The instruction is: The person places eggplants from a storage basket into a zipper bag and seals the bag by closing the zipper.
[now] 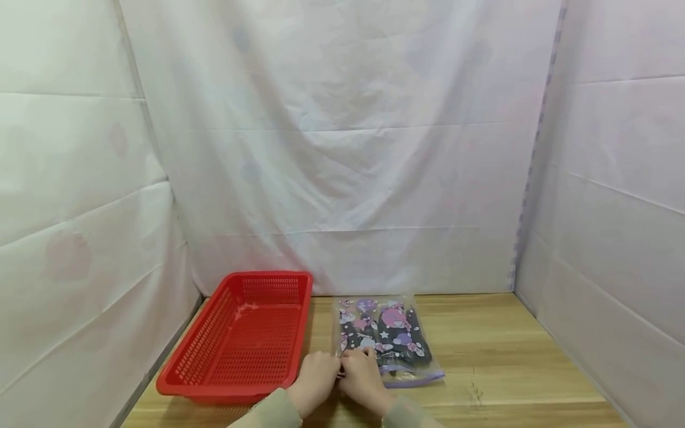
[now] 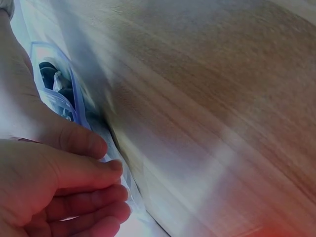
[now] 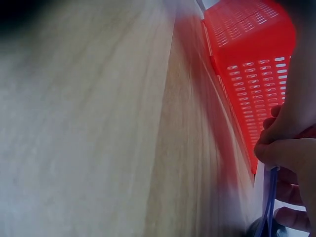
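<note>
A clear zip bag (image 1: pixel 428 375) with a purple seal lies flat on the table, holding dark fabric printed with pink, purple and white cartoon figures. My left hand (image 1: pixel 317 380) and right hand (image 1: pixel 364 377) meet at the near left corner of the bag, knuckles almost together. In the right wrist view, the right hand (image 3: pixel 298 163) pinches the purple seal (image 3: pixel 269 197) between thumb and fingers. The left hand (image 2: pixel 74 192) has its fingers curled at the bag's end, the thumb against them. Farther along, the bag's mouth (image 2: pixel 57 94) gapes, showing dark contents.
A red perforated plastic basket (image 1: pixel 254 339) stands left of the hands, its right wall close to the left hand. The wood-grain table (image 1: pixel 492 339) extends to the right. White cloth (image 1: pixel 348 148) hangs behind and along both sides.
</note>
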`<state>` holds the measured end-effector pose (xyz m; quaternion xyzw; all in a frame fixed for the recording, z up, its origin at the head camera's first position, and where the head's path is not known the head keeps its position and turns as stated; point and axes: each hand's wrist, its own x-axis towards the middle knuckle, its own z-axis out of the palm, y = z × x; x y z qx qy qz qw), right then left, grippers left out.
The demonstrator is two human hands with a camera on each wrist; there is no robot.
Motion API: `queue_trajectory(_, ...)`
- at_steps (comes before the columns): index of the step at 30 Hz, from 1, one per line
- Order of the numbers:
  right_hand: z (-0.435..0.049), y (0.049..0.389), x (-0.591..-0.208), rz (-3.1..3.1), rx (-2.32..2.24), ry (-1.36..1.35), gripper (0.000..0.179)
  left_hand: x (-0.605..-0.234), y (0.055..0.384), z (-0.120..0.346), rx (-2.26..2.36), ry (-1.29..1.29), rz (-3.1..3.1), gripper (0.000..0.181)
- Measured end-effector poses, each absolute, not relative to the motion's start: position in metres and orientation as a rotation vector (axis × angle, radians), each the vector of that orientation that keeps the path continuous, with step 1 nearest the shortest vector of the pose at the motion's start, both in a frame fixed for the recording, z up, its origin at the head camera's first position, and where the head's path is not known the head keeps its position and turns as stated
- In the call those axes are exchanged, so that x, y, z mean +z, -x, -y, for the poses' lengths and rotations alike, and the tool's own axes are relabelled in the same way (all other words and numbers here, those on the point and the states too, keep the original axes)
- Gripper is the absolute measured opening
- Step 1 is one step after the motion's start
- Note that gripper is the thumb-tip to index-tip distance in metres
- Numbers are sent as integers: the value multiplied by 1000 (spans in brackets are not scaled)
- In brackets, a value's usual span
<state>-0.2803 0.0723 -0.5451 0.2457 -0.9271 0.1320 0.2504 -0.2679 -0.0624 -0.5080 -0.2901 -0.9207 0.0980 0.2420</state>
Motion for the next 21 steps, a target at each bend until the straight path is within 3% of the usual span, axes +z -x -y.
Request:
queue_trajectory(11,-72,281,-547,2376,304,-681,25,-505,269,63,210,790,2464,21)
queue_trajectory(21,-76,281,-549,2382,283,-745,13,-508,268,61,185,759,2550,21)
